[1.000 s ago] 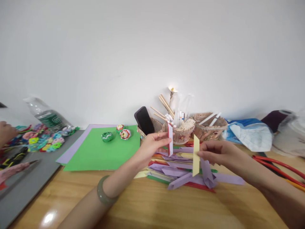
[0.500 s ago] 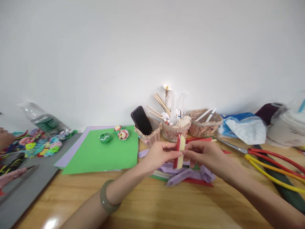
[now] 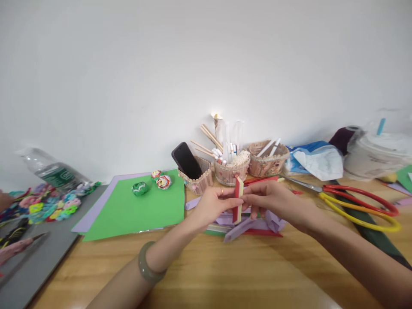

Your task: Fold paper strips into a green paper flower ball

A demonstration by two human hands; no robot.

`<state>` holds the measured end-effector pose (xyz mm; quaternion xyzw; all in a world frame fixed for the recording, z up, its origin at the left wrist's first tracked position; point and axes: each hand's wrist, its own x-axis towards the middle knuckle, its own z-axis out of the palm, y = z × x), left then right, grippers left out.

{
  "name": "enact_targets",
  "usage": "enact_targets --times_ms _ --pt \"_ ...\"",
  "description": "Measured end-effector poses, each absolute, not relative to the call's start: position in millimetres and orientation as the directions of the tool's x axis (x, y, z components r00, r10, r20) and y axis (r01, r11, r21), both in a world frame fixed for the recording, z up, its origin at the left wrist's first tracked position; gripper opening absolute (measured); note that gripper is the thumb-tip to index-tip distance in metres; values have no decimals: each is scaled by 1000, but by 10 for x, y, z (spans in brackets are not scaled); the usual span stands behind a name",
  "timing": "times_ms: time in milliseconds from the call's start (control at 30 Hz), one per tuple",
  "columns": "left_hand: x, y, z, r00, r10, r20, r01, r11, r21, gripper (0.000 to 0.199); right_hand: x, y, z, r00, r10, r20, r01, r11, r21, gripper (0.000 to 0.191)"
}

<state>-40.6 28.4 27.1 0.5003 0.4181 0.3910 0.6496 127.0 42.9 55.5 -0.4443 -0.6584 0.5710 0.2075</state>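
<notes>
Between my two hands, a folded red and cream-yellow paper strip [image 3: 238, 201] stands upright on its narrow end in the air above the table. My left hand [image 3: 216, 205] grips it from the left with thumb and fingers. From the right, my right hand [image 3: 268, 198] pinches its edge, fingertips close to my left thumb. Below lie purple folded paper strips [image 3: 240, 229] with red and green paper among them, partly hidden by my hands. Three small rolled paper balls, one a green ball [image 3: 139, 189], rest on a green paper sheet [image 3: 135, 214] to the left.
Along the wall stand a basket with a phone [image 3: 186, 161], a basket of sticks and pens [image 3: 230, 171] and a third basket [image 3: 268, 165]. Red-and-yellow-handled scissors [image 3: 357, 199] lie right. A lidded cup [image 3: 376, 154], plastic bottle [image 3: 58, 174] and colourful yarn pieces [image 3: 54, 204] flank the area.
The view has swung slightly to the right. The paper strip is turned so that less of its yellow face shows; both hands stay on it.
</notes>
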Motion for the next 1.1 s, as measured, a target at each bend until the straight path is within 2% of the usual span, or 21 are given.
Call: enact_targets --times_ms 433,767,933,1100 --pt "-376 242 250 411 883 -226 -57 272 961 35 1271 299 391 -477 870 -128 365 63 -929 19" --pt "-368 222 246 388 900 -200 -95 255 962 35 1307 308 467 -410 910 -66 467 147 -872 17" --pt "-408 247 262 261 943 -207 -95 239 966 36 1575 356 669 -341 937 -72 643 176 -746 18" --pt "-444 273 300 205 965 -165 -133 195 972 37 1873 390 721 -305 946 -111 849 218 -481 15"
